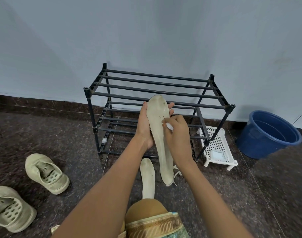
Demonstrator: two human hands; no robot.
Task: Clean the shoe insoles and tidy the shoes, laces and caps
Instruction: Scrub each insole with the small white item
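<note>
One insole (156, 114) cradled in curled left fingers (170, 105); right fingers (172, 119) pinch white tool (169, 126) atop.

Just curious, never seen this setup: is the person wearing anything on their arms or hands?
Nothing shows: left hand and right hand have no gloves, rings or watch; left forearm and right forearm are bare, no sleeves in view.

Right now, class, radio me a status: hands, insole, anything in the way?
Left hand cradles the raised insole from behind. Right hand pinches a white tool, tip on the insole. Nothing blocking; second insole lies on the floor.
</note>
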